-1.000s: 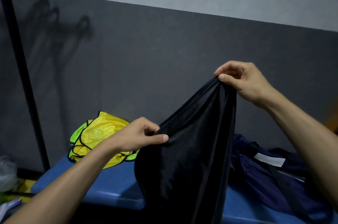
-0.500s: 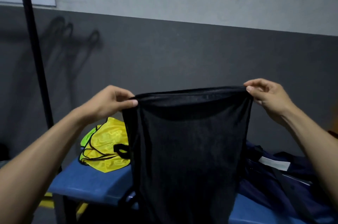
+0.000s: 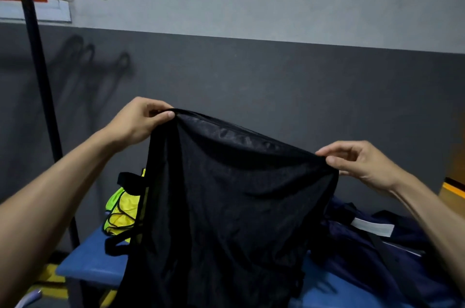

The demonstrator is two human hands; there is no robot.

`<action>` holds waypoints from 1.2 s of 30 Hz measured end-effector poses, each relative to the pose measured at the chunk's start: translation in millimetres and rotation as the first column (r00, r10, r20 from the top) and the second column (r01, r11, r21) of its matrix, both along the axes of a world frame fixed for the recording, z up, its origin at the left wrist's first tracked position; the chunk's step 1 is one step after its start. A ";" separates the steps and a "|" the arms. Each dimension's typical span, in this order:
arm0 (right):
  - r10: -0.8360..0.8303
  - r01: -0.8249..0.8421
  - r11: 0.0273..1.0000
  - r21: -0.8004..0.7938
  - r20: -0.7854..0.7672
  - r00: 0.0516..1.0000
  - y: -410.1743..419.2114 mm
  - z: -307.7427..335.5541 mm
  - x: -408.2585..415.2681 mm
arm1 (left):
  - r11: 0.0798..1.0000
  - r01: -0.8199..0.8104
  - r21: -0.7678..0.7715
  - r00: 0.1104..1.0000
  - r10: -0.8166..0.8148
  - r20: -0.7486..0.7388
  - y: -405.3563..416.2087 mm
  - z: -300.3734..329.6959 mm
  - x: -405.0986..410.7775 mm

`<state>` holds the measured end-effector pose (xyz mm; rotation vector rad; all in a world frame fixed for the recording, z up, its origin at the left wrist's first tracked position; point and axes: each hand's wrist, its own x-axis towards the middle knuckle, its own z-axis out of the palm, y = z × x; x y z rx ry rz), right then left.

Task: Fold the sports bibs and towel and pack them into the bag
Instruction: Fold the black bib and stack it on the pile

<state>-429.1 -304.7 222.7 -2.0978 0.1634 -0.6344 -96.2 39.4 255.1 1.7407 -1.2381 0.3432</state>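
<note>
Bib (image 3: 226, 207) hangs btwn both hands, in front of worktop (image 3: 93, 265); bib pile (image 3: 123, 212) on worktop behind-left, bag (image 3: 364, 257) on it at right.

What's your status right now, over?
Left hand and right hand: each grip pinching the black bib by a top corner, spread above the blue bench. Yellow bibs unfolded. Navy bag waiting at right. Nothing blocking.

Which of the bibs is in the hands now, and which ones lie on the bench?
The black bib is held up by its top edge, left hand and right hand. The yellow bibs lie heaped on the blue bench.
</note>
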 end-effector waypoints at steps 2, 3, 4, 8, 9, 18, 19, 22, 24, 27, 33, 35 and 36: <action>0.024 -0.028 0.996 -0.081 -0.052 0.998 1.9 5.5 -3.9 | 1.000 0.000 -0.002 1.000 0.000 -0.021 -2.5 -3.5 1.9; 0.041 -0.047 0.994 -0.102 -0.067 0.997 2.2 7.0 -5.1 | 1.000 -0.003 0.000 1.000 0.003 -0.025 -4.1 -5.4 2.4; 0.052 -0.061 0.991 -0.116 -0.075 0.996 2.3 8.3 -5.6 | 1.000 -0.003 0.001 1.000 0.003 -0.024 -5.6 -7.5 2.3; 0.032 -0.043 0.990 -0.136 -0.080 0.996 0.4 9.4 -2.4 | 1.000 0.027 0.007 0.999 -0.026 -0.040 -11.3 -14.9 2.7; 0.021 -0.034 0.991 -0.128 -0.095 0.995 -1.4 9.0 -1.0 | 0.999 0.038 0.007 0.998 -0.038 -0.044 -12.2 -16.2 2.7; -0.046 -0.016 0.986 -0.166 -0.365 0.930 -14.1 2.5 10.0 | 0.995 0.099 0.005 0.995 -0.098 -0.015 -17.4 -15.1 -1.2; -0.055 -0.005 0.987 -0.158 -0.370 0.927 -14.1 2.1 10.6 | 0.995 0.098 0.001 0.995 -0.098 -0.013 -17.9 -14.9 -2.2; -0.056 0.037 0.997 -0.063 -0.336 0.940 -13.6 -0.2 12.5 | 0.993 0.116 -0.010 0.992 -0.116 -0.039 -18.6 -16.0 -5.7; -0.046 0.071 0.993 0.090 -0.251 0.967 -11.0 -0.2 13.4 | 0.990 0.142 -0.024 0.986 -0.143 -0.081 -16.5 -19.3 -4.8; -0.088 0.111 0.965 0.239 -0.105 0.991 -12.0 2.8 13.5 | 0.986 0.164 -0.014 0.977 -0.165 -0.138 -10.8 -23.5 1.2; -0.215 0.207 0.968 0.141 0.043 0.976 -14.2 12.8 15.5 | 0.992 0.114 0.056 0.988 -0.107 -0.115 -5.6 -21.3 10.0; -0.235 0.233 0.972 0.045 0.067 0.970 -11.7 16.6 14.2 | 0.993 0.065 0.096 0.993 -0.055 -0.105 -3.3 -18.5 9.9; -0.244 0.245 0.970 -0.003 0.077 0.967 -11.3 18.0 13.0 | 0.990 0.072 0.123 0.991 -0.057 -0.121 -1.4 -17.5 8.8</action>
